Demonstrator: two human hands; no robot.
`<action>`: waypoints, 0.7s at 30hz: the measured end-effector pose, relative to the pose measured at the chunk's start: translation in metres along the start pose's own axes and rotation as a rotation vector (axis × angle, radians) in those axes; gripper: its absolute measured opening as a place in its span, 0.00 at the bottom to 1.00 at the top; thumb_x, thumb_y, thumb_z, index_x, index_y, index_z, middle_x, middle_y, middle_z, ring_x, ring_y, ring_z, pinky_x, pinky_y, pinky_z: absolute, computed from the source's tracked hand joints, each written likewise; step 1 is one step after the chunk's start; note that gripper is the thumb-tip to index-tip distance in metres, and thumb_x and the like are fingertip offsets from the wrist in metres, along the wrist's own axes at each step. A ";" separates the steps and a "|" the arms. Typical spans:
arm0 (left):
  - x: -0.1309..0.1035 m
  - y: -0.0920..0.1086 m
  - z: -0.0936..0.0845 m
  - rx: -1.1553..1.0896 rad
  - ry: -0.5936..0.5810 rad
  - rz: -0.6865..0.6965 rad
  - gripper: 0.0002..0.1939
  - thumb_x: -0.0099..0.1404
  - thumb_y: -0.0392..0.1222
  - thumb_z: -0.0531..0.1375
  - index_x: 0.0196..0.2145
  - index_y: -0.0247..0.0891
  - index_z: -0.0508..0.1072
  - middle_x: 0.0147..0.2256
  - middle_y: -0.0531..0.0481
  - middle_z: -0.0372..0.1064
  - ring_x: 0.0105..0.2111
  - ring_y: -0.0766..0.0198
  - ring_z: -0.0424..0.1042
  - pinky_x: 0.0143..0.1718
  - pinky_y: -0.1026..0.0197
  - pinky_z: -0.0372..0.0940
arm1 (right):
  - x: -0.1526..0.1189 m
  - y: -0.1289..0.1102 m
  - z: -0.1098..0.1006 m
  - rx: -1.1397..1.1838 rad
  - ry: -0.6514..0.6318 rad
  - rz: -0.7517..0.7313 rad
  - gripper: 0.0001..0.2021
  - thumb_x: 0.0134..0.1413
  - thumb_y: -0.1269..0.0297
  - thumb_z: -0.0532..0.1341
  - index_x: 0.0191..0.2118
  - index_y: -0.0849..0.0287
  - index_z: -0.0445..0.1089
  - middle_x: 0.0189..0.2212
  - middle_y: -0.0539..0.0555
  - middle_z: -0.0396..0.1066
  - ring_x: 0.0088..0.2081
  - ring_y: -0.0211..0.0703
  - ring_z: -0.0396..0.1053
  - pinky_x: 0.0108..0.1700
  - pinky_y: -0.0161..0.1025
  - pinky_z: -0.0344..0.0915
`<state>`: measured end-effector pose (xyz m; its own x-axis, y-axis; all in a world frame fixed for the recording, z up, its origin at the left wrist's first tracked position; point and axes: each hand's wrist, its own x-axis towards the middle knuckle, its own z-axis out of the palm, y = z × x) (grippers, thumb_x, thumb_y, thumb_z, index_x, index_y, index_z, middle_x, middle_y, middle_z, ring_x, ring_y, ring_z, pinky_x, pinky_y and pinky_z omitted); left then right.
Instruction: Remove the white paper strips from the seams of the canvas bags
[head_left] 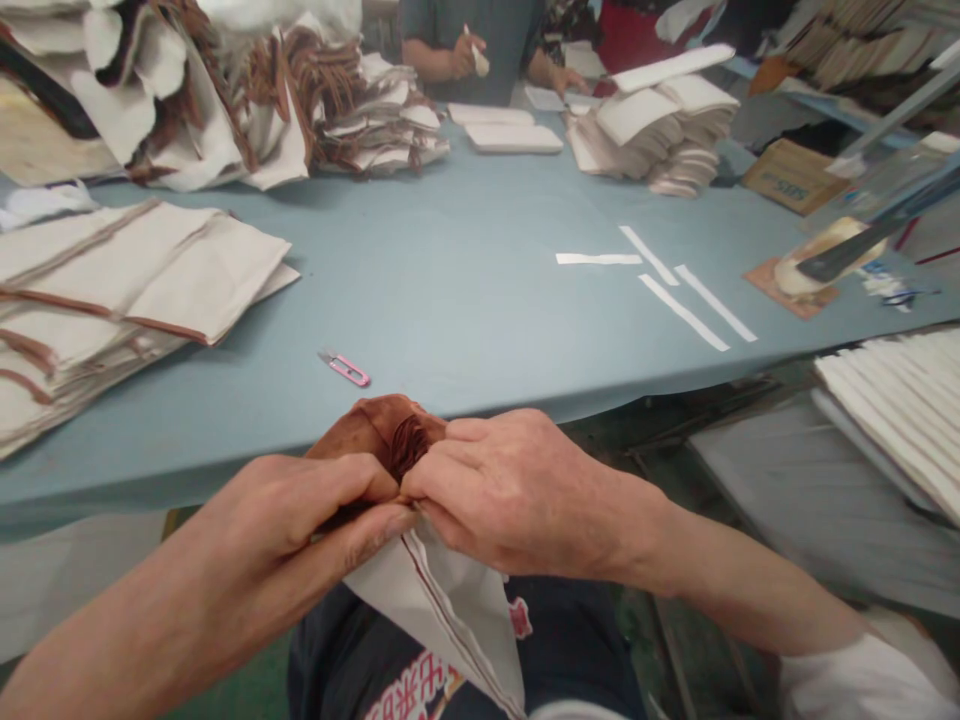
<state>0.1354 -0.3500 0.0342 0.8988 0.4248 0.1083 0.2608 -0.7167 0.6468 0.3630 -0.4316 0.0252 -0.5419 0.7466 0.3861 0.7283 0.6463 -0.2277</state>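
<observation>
A piece of brown and white material point(457, 610) hangs over my lap below the table's front edge. Its brown part point(367, 425) is gathered into folds beyond my fingers, and a dark seam runs down the white part. My left hand point(300, 540) pinches the material between thumb and fingers. Right beside it, my right hand point(517, 490) is closed on the same material, and the fingertips of both hands meet. Pink thread snips point(347, 368) lie on the blue table point(450, 290), a little beyond my left hand.
White-and-brown pieces point(135, 270) are stacked at the left, with a larger heap point(277, 100) behind. White strips point(682, 310) lie right of centre. A glue pot point(806, 265) stands at the right. Across the table, a person point(480, 50) holds a small tool beside stacked pale pieces point(652, 125).
</observation>
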 end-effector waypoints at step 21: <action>0.014 0.008 0.056 -0.340 0.318 -0.068 0.26 0.81 0.52 0.55 0.25 0.41 0.60 0.20 0.61 0.54 0.19 0.71 0.53 0.19 0.68 0.50 | 0.000 0.041 0.011 1.205 -0.149 0.243 0.17 0.69 0.60 0.64 0.27 0.57 0.64 0.22 0.43 0.58 0.25 0.32 0.57 0.28 0.33 0.54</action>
<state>0.1704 -0.3810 -0.0013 0.7176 0.6505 0.2487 0.1375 -0.4825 0.8650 0.3884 -0.4034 0.0056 -0.5466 0.8270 0.1312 0.0086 0.1623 -0.9867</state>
